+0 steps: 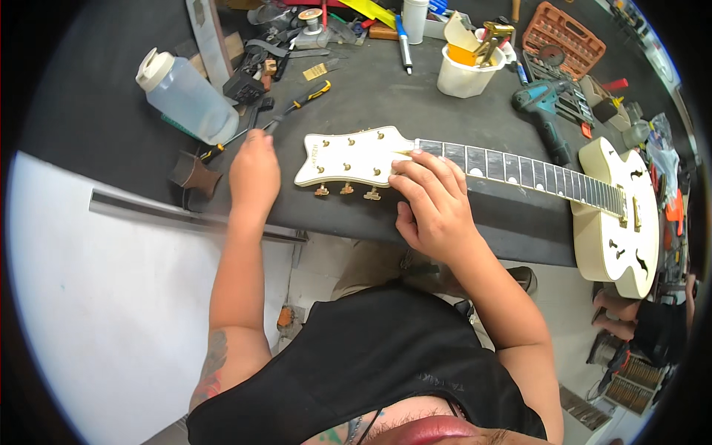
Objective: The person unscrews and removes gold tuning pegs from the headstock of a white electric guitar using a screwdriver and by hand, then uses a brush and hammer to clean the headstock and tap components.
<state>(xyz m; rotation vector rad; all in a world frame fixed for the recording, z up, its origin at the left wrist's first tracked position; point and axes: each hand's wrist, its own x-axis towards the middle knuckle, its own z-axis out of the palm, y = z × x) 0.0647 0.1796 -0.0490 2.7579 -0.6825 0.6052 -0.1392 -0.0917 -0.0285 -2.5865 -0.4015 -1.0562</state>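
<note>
Toward the left of the dark tabletop point(386, 96) lay a clear plastic bottle point(187, 96) with a white cap, tipped on its side. Beside it the left hand point(254, 172) reached to a screwdriver point(297, 104), its fingers hidden, so I cannot tell their state. Next lay the cream guitar point(623, 215), its white headstock point(348, 157) near the front edge. The right hand point(434, 204) rested on the neck by the headstock, fingers pressed together. Behind stood a white tub point(466, 74) and an orange case point(564, 37).

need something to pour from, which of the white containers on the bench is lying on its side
The translucent capped bottle at the bench's left end, lying tilted near the left hand; the white tub and cup stand upright.
</note>
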